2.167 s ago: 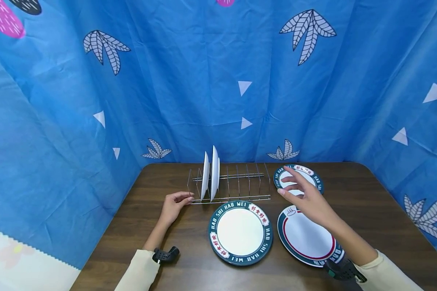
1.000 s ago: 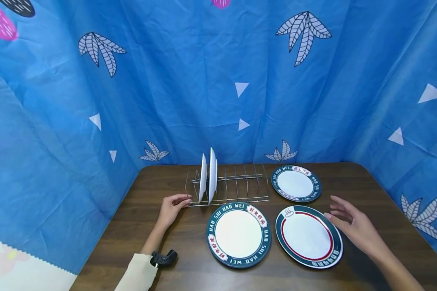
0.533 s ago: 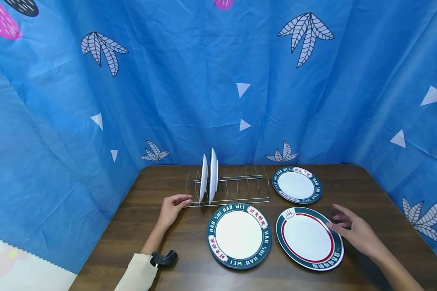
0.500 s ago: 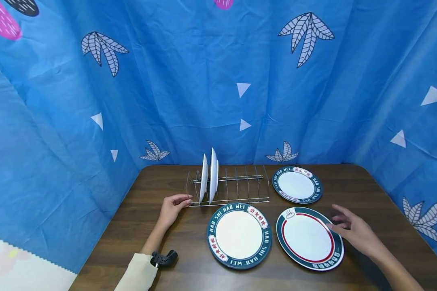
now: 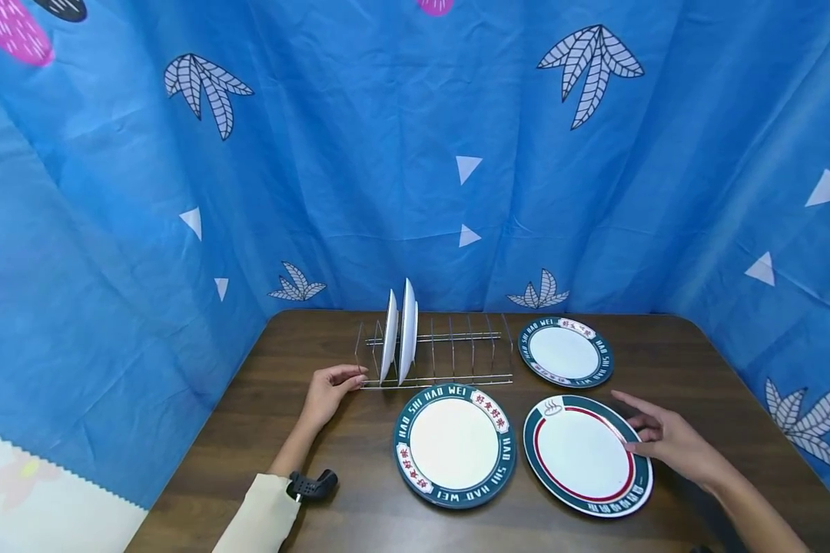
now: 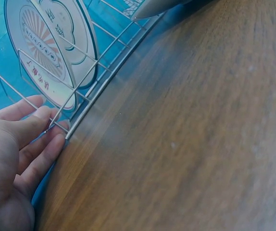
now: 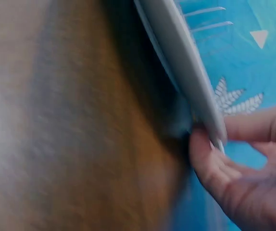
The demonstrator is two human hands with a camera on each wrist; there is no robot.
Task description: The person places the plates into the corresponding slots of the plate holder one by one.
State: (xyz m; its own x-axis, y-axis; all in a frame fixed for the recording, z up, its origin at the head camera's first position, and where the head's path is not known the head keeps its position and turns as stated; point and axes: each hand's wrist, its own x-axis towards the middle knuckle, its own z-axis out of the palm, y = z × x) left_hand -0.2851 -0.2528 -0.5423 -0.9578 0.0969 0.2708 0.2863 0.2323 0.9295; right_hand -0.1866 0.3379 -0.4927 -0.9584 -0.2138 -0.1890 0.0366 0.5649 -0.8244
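My left hand (image 5: 330,395) pinches the wire at the left end of a metal plate rack (image 6: 98,98); the left wrist view shows thumb and fingers on it. Two white plates stand on edge in the rack, the left one (image 5: 390,338) beside a taller one (image 5: 408,330). On the right, my right hand (image 5: 674,444) grips the right rim of a white plate with a green border and red ring (image 5: 584,453). Its thumb lies on the upper face, with fingers under the rim. In the right wrist view, this plate (image 7: 186,57) appears edge-on between thumb and fingers.
A green-rimmed plate (image 5: 454,445) lies flat in front of the rack. Another, smaller green-rimmed plate (image 5: 566,352) lies at the back right, beyond the held one. All sit on a brown wooden table (image 5: 249,430), with a blue patterned curtain (image 5: 360,169) behind.
My right hand came back from over the rear plate to the right plate's rim, then moved left and took hold of it. The left hand stays on the rack.
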